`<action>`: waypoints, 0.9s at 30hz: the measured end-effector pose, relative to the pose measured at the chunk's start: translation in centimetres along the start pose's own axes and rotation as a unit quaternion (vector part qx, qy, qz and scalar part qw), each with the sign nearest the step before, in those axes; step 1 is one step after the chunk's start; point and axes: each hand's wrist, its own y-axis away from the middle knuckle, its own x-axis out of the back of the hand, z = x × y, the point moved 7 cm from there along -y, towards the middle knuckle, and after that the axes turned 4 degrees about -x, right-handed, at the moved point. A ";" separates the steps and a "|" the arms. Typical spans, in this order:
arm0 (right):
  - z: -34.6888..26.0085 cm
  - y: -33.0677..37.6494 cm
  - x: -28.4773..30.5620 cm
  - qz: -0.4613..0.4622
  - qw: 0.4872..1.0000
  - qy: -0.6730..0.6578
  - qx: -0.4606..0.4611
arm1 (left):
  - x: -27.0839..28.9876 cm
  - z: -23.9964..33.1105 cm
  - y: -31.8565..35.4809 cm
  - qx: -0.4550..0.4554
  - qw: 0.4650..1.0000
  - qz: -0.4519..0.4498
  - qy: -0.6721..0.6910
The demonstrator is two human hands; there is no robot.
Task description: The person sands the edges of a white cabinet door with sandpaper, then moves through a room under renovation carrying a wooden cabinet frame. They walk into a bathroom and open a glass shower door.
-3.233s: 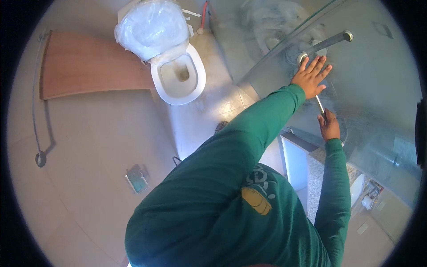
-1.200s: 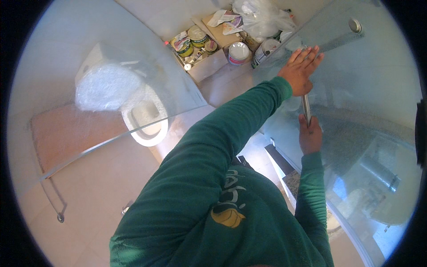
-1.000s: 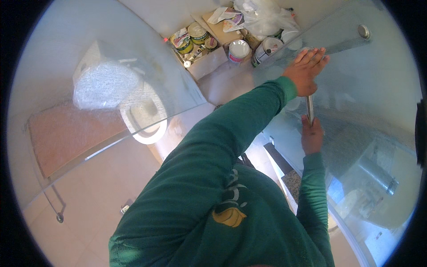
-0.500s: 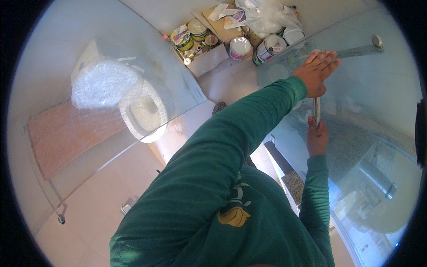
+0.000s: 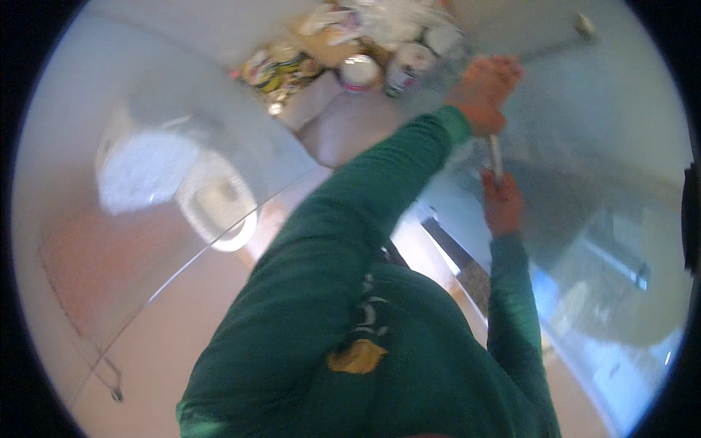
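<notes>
My left hand (image 5: 485,91) reaches up to the right across my body and lies against a glass panel (image 5: 577,109). Its fingers are stretched out, somewhat smeared by motion, and its palm is beside the upper end of a metal door handle (image 5: 496,159). Just below, my right hand (image 5: 504,204) wraps round the lower part of that handle. Only a short length of the bar shows between the two hands. A round metal fitting (image 5: 585,28) sits on the glass farther up to the right.
Another glass panel (image 5: 281,157) stands at the left, with a white toilet (image 5: 244,230) and a plastic-wrapped bundle (image 5: 150,171) behind it. Paint cans (image 5: 358,73), a cardboard box (image 5: 310,102) and a clear plastic bag (image 5: 394,16) crowd the far corner. A stone-topped edge (image 5: 475,285) lies right of my body.
The whole view has shifted and blurred, so hands and handle appear farther left and higher. Both hands keep much the same places on the glass and handle.
</notes>
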 end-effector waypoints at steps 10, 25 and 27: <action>-1.6 1.4 1.6 -0.013 0.998 0.033 -0.060 | 2.5 1.8 0.7 -0.065 0.996 0.052 0.002; -6.0 -4.4 -0.9 -0.042 0.999 0.011 0.014 | 3.7 1.1 1.8 -0.047 0.998 0.046 0.001; -6.6 -6.4 -1.9 -0.080 0.997 -0.006 -0.002 | 3.6 0.3 2.0 -0.038 0.999 0.035 0.016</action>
